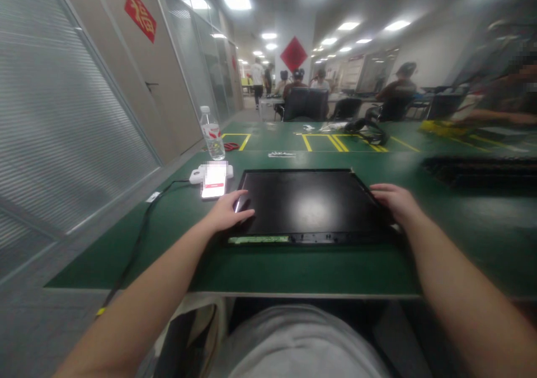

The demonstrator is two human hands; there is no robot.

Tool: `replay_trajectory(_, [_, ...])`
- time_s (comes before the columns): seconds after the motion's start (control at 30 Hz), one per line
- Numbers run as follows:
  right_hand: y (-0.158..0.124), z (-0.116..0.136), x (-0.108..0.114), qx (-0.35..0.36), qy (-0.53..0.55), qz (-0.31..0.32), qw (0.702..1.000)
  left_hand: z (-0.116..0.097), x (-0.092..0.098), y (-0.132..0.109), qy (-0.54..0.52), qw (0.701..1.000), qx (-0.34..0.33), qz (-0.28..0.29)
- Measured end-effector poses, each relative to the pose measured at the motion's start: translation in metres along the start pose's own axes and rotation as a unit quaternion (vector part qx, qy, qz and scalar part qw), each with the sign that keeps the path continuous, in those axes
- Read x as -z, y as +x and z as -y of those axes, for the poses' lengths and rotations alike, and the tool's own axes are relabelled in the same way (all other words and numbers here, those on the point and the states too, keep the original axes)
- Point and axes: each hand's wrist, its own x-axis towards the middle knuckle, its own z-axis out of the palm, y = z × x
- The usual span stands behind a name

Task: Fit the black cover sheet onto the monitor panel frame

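A black flat display panel [306, 199] lies face up on the green table, a green circuit strip [259, 239] showing along its near edge. My left hand [226, 211] grips the panel's left edge, thumb over the front and fingers along the side. At the opposite edge, my right hand [396, 202] is closed around the side, its fingertips partly hidden. A glossy reflection shows on the screen.
Left of the panel are a lit phone [213, 182], a white power strip [196, 175] with a black cable, a water bottle [212, 135] and red-handled scissors [231, 146]. A long dark part [482, 171] lies to the right. People sit beyond the table [302, 272].
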Motion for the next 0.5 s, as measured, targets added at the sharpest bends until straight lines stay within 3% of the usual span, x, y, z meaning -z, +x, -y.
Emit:
replay_trajectory(0.27, [-0.0007, 0.0041, 0.0043, -0.048, 0.117, 0.055, 0.99, -0.0009, -0.0016, -0.0023, -0.094, 0.995, 0.008, -0.035])
replay_trajectory(0.5, [0.0059, 0.0018, 0.0044, -0.067, 0.097, 0.044, 0.992, 0.0025, -0.0079, 0.0025, -0.23, 0.97, 0.019, -0.081])
